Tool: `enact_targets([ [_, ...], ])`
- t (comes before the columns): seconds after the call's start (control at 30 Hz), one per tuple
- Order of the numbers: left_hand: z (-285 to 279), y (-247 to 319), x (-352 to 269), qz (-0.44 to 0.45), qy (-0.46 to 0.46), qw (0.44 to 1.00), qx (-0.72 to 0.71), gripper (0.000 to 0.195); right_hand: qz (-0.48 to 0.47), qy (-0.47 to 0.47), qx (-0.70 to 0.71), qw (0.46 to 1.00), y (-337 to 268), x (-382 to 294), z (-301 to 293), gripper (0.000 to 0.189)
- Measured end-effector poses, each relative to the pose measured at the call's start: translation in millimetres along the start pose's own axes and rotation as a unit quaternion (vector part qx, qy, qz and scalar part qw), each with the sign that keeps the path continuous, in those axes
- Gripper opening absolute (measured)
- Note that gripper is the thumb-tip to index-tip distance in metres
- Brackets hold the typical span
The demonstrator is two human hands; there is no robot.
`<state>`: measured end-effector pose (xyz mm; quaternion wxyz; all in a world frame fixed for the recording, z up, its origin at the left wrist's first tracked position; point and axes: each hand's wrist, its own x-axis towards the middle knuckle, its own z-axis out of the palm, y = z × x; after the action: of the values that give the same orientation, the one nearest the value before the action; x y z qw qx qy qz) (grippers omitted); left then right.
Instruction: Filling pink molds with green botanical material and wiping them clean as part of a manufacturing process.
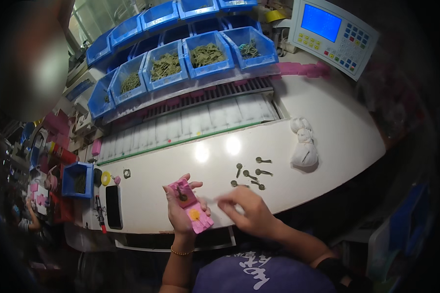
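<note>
My left hand (180, 213) holds a pink two-part mould (202, 224), spread apart on the palm. In its upper half sits a dark green moulded piece (183, 197) with a round head and a stem. The lower half has an orange-yellow round patch. To the right of the mould is my right hand (247, 210), blurred, its fingers bent towards the mould; whether anything is between them cannot be made out. Several similar green pieces (247, 174), round-headed with short stems, lie on the white worktop (161, 175) beyond my right hand.
Blue bins (167, 66) of green pieces stand at the back, above a slatted panel (190, 113). A tied white cloth bag (304, 150) lies right. At left are a phone (114, 207), a marker (100, 214) and a blue bin (77, 180). A control panel (333, 34) stands back right.
</note>
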<state>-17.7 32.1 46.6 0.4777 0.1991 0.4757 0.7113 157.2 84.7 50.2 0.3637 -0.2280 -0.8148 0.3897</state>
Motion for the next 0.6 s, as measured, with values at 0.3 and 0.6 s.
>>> enact_targets([
  [0.3, 26, -4, -19, -0.070, -0.113, 0.984, 0.115, 0.063, 0.191, -0.068, 0.208, 0.957, 7, 36, -5, 0.028],
  [0.6, 25, -16, -19, 0.129, -0.151, 0.881, 0.430, 0.027, 0.140, 0.031, 0.099, 0.985, 8, 35, -19, 0.032],
])
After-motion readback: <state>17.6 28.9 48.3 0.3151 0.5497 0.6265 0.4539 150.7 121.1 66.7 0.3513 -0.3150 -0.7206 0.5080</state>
